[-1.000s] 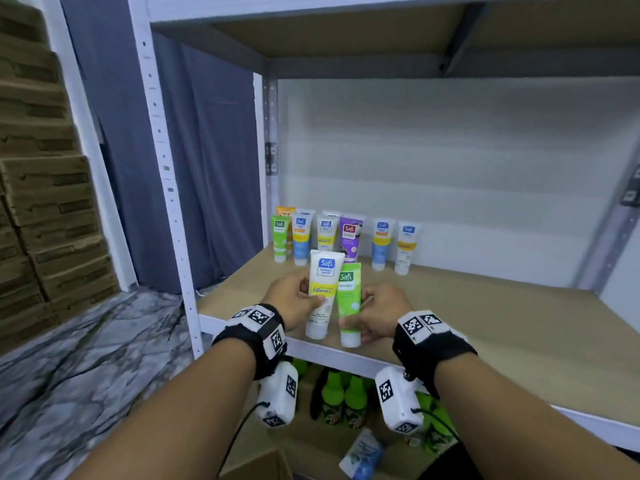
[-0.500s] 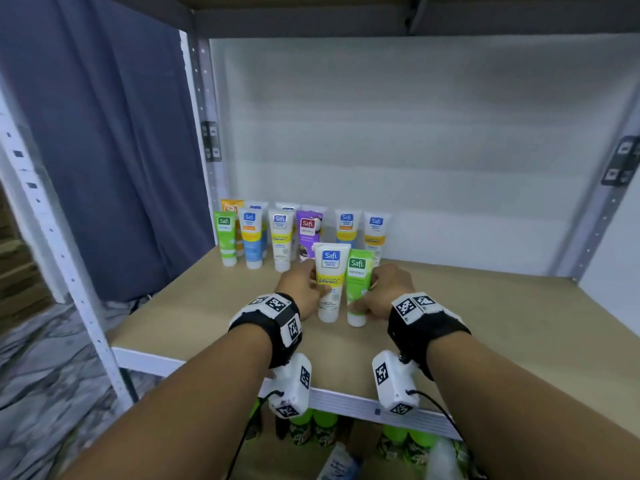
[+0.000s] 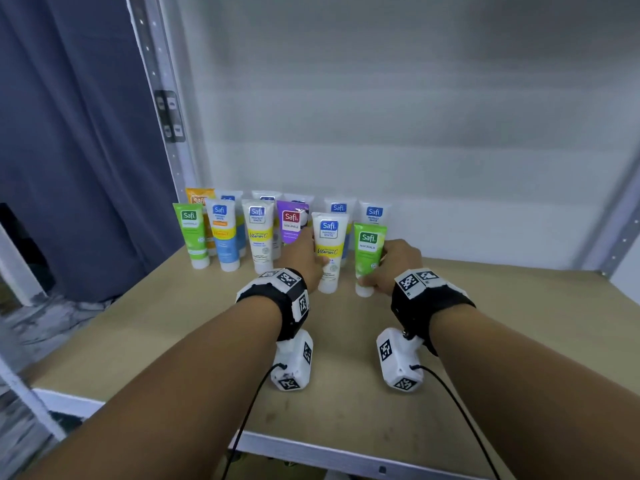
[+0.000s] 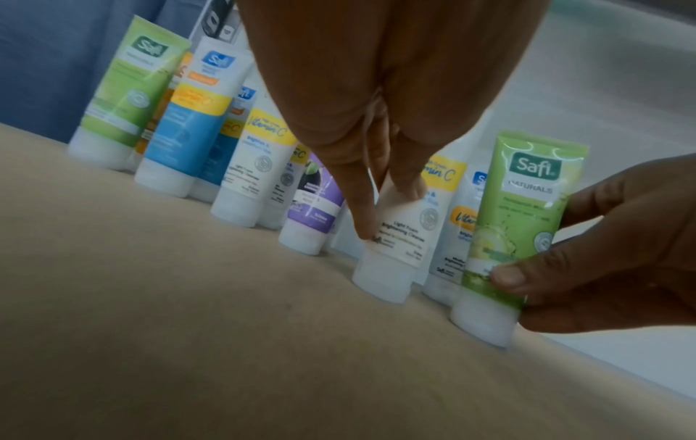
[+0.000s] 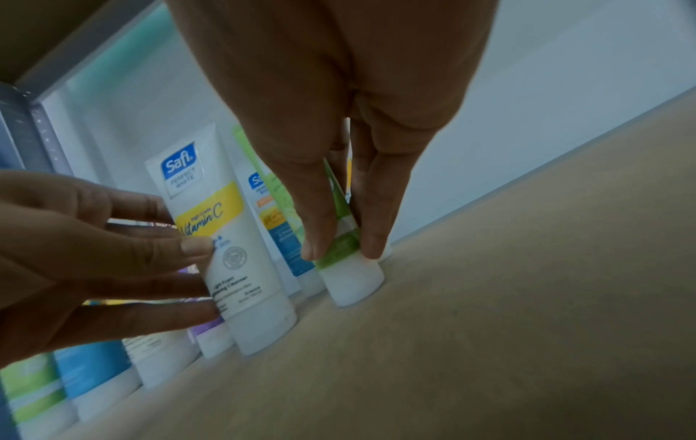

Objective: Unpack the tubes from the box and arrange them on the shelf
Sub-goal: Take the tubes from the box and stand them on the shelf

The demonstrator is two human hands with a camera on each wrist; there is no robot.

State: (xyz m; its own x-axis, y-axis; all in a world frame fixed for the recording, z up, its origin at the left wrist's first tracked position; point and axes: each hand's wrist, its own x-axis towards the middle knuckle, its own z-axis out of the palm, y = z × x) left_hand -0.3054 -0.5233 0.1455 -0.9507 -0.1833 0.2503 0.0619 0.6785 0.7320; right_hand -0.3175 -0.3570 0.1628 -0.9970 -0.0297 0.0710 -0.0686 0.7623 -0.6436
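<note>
My left hand (image 3: 304, 261) grips a white tube with a yellow Vitamin C band (image 3: 329, 251), upright on its cap on the wooden shelf (image 3: 346, 393). My right hand (image 3: 388, 268) pinches a green Naturals tube (image 3: 369, 258) standing just right of it. In the left wrist view the white tube (image 4: 399, 238) sits under my fingers and the green tube (image 4: 519, 226) is held by the other hand. The right wrist view shows the green tube (image 5: 348, 262) between thumb and finger, with the white tube (image 5: 229, 244) at left. Both caps touch the shelf.
Two rows of several tubes (image 3: 256, 233) stand at the shelf's back left against the white wall (image 3: 415, 133). A metal upright (image 3: 166, 109) and a blue curtain (image 3: 76, 133) lie left. The shelf's right half (image 3: 519, 323) is bare board.
Both hands have carried the two tubes from the shelf's front edge back toward the standing rows and set them down on their caps. My head has moved closer.
</note>
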